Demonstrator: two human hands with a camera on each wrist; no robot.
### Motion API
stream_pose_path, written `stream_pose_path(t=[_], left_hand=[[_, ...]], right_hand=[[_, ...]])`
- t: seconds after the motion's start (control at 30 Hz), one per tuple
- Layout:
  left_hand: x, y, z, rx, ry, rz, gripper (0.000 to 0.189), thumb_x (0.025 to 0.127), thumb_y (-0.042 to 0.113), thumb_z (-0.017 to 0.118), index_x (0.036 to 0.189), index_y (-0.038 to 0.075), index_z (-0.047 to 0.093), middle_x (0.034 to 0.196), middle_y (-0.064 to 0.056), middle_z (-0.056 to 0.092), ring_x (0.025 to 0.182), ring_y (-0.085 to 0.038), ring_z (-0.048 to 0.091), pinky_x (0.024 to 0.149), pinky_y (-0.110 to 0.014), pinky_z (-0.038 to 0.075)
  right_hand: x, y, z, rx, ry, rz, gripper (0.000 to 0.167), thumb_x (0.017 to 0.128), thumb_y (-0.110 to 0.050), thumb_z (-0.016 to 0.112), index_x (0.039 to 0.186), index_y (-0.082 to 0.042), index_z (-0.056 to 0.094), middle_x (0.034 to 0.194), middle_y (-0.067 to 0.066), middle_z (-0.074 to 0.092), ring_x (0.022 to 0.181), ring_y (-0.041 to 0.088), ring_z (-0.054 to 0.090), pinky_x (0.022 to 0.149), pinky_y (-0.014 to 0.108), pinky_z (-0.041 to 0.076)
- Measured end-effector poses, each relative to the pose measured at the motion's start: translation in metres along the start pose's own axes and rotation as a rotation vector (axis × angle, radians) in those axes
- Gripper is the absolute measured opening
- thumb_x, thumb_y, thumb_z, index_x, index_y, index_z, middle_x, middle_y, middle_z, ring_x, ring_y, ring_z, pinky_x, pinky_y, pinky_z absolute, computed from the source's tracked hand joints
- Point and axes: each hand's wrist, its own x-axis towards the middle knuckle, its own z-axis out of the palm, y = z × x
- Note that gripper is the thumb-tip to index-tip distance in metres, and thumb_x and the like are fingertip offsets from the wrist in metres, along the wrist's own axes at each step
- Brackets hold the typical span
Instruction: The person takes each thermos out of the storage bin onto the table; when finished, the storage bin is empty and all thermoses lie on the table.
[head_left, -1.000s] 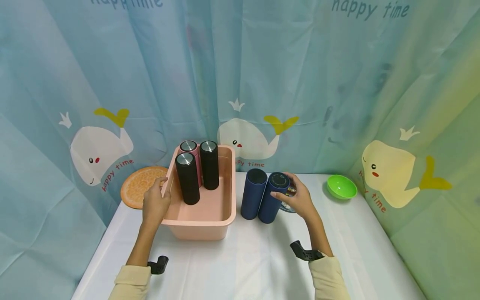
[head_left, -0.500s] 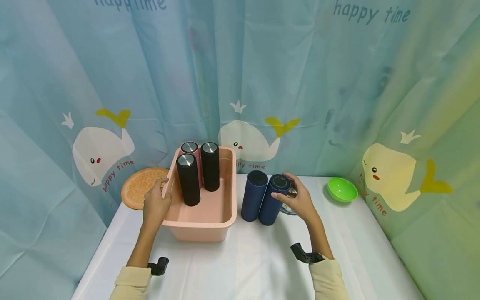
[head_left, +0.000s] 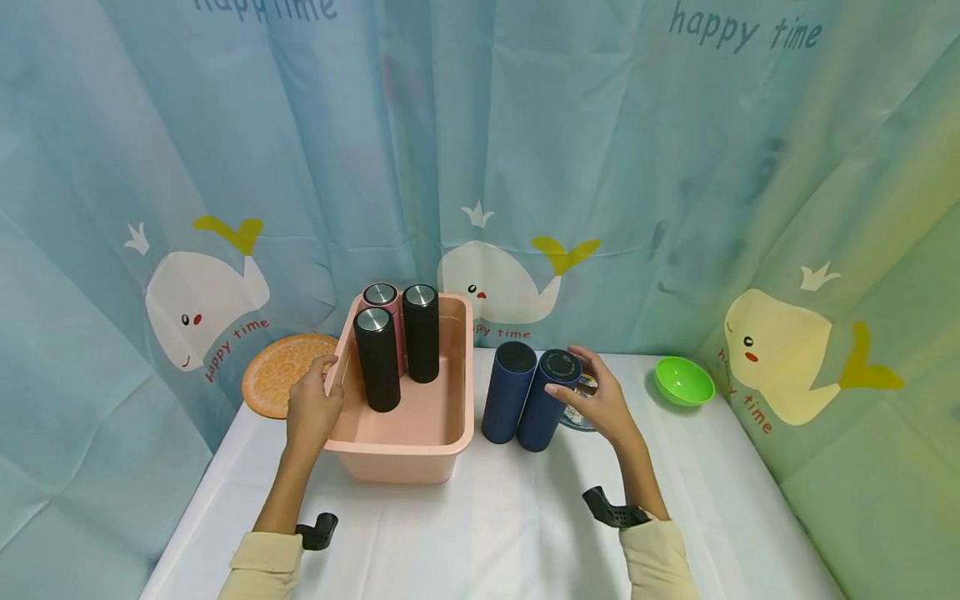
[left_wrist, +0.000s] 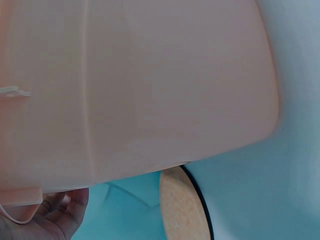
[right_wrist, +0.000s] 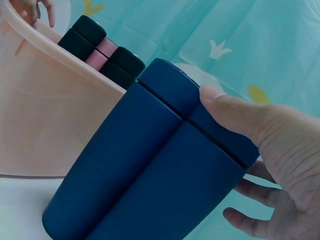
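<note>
Left hand on a pink tub, right hand on a blue bottle

A round orange mat (head_left: 273, 375) lies at the far left, beyond and beside the left fingers, partly hidden by that hand. The left hand (head_left: 313, 407) grips the left rim of the pink tub (head_left: 397, 465), its fingers curled over the edge with no wide gap. The tub spreads out to the right of those fingers.

Inside it, just right of the left fingertips, the front black bottle (head_left: 378, 367) stands upright. Past it, farther from the fingers, stand the pink bottle (head_left: 381, 294), mostly hidden, and the back black bottle (head_left: 422, 342); all three have silvery tops.

Outside the tub, on the white table (head_left: 480, 533), the left blue bottle (head_left: 510, 392) stands between the tub and the right fingers. The right blue bottle (head_left: 542, 412) stands close against it, its cap within the right fingers.

The right hand (head_left: 600, 402) holds that cap, parted to the bottle's width: the thumb rests on the near side, while other fingers reach round behind, their tips partly out of sight. Below these fingers a patterned plate (head_left: 577, 419) shows in part behind the bottle. Well to the right of them sits a green bowl (head_left: 684, 381).
</note>
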Motion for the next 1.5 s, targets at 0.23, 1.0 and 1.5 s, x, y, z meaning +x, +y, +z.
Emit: stream_pose_path(t=[0.23, 1.0, 1.5], left_hand=[[0.001, 0.001, -0.001, 0.005, 0.004, 0.005, 0.043, 0.09, 0.007, 0.057, 0.133, 0.007, 0.055, 0.114, -0.027, 0.067, 0.099, -0.044, 0.066, 0.076, -0.056, 0.051], [-0.003, 0.001, 0.0, -0.002, -0.002, 0.004, 0.043, 0.091, 0.007, 0.057, 0.134, 0.006, 0.054, 0.12, -0.028, 0.064, 0.101, -0.045, 0.065, 0.073, -0.055, 0.052], [-0.002, 0.001, -0.001, 0.013, 0.01, 0.005, 0.043, 0.09, 0.007, 0.058, 0.133, 0.006, 0.054, 0.116, -0.028, 0.065, 0.098, -0.045, 0.065, 0.074, -0.056, 0.051]], right_hand=[[-0.006, -0.027, -0.005, 0.022, -0.015, 0.003, 0.072, 0.087, -0.01, 0.072, 0.148, -0.001, 0.034, 0.147, 0.026, 0.04, 0.134, 0.044, 0.041, 0.105, 0.062, 0.036], [0.004, -0.057, -0.009, -0.012, 0.061, -0.105, 0.069, 0.086, -0.008, 0.073, 0.145, 0.0, 0.038, 0.145, 0.027, 0.044, 0.137, 0.041, 0.038, 0.108, 0.059, 0.034], [0.033, -0.081, 0.006, 0.012, 0.098, -0.363, 0.072, 0.077, -0.003, 0.08, 0.141, -0.003, 0.046, 0.142, 0.017, 0.05, 0.135, 0.031, 0.044, 0.108, 0.054, 0.038]])
